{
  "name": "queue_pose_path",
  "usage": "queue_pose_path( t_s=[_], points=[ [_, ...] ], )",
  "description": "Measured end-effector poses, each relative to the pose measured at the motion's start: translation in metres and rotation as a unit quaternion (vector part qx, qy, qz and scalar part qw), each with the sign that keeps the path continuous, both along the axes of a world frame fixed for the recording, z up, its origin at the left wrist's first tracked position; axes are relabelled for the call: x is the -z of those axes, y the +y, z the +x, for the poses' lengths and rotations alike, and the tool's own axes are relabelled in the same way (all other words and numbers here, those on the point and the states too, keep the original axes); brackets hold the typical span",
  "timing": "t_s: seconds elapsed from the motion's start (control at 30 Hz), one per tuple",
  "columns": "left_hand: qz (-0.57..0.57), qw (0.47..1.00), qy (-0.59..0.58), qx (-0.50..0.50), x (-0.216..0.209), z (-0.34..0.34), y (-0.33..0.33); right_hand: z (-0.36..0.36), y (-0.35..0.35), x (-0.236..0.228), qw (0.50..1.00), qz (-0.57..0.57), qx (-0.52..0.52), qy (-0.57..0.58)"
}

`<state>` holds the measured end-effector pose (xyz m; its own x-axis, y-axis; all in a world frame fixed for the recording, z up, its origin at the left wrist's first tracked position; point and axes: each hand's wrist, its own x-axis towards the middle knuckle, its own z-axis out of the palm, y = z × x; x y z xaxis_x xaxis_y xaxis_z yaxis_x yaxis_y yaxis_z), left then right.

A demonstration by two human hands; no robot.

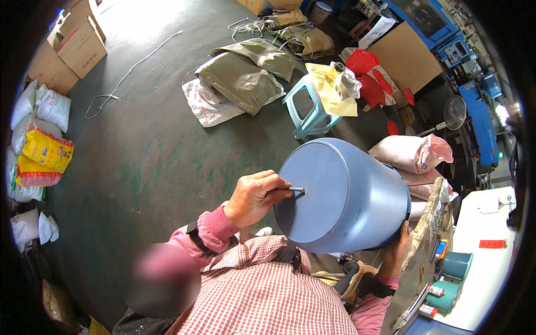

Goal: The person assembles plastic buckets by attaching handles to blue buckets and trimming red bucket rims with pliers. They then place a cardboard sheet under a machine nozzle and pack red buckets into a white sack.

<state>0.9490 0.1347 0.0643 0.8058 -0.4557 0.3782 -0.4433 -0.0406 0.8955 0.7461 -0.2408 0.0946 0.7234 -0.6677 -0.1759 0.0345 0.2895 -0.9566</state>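
A blue plastic bucket [365, 195] lies tilted on its side before me, its round base facing left and its open end toward the right. My left hand [254, 198] is closed around a short thin metal rod-like tool [296, 189], whose tip meets the middle of the base; its exact kind is hard to tell. Under the bucket's rim at the right, my right hand [395, 251] grips the edge, with its fingers partly hidden behind the bucket. The bucket's inside does not show.
A light blue stool [312, 106] with yellow paper stands beyond the bucket. Right of it are stacked pink sacks [410, 153] and a wooden-edged bench [421, 240] with teal cups [458, 265]. Grey-green cloths [243, 78] lie on the floor; bags [47, 148] line the left.
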Motion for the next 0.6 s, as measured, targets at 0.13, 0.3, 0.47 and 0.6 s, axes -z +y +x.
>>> queue_pose_path(
  t_s=[0.13, 0.3, 0.47, 0.6],
  points=[
    [-0.002, 0.99, 0.131, 0.045, 0.001, 0.034, 0.005, 0.015, 0.012, 0.002, 0.991, -0.092, 0.087, 0.037],
    [-0.065, 0.936, 0.331, 0.098, 0.008, 0.063, -0.001, 0.024, 0.029, 0.004, 0.976, -0.18, 0.114, 0.046],
    [-0.145, 0.873, 0.443, 0.145, 0.017, 0.076, -0.006, 0.03, 0.062, -0.009, 0.977, -0.114, 0.182, 0.002],
    [-0.159, 0.805, 0.538, 0.191, 0.017, 0.085, -0.004, 0.034, 0.086, -0.024, 0.967, -0.125, 0.222, -0.009]
  ],
)
